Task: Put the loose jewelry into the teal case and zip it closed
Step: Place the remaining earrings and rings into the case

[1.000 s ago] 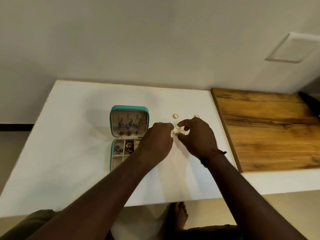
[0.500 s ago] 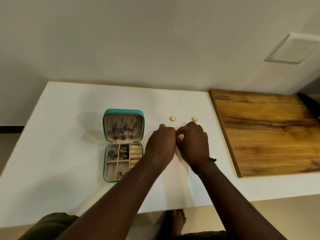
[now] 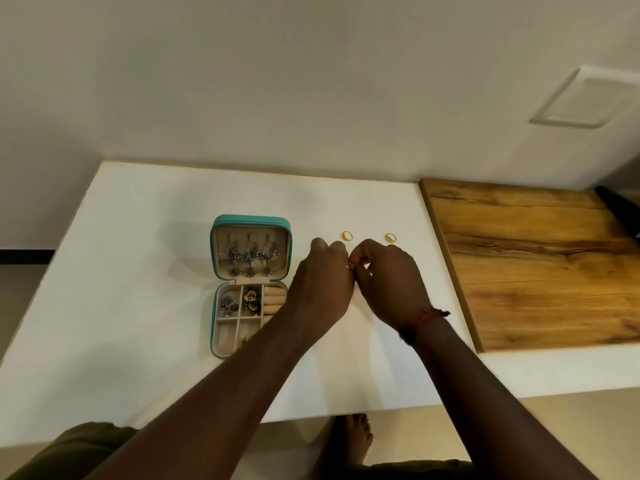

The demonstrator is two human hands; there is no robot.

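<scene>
Closer together than earlier: left hand (image 3: 322, 285), right hand (image 3: 388, 282) both pinch gold piece (image 3: 348, 267) (ring, probably) beside teal case (image 3: 250, 221).

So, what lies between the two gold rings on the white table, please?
Nothing: bare white table separates the left gold ring from the right gold ring, in the head view.

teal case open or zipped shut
Open: the teal case has its lid swung back, showing earrings hung inside it and the divided tray below.

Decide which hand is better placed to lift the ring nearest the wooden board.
Right, probably. The right hand lies just short of that ring; the left hand lies farther away, beside the teal case.
</scene>
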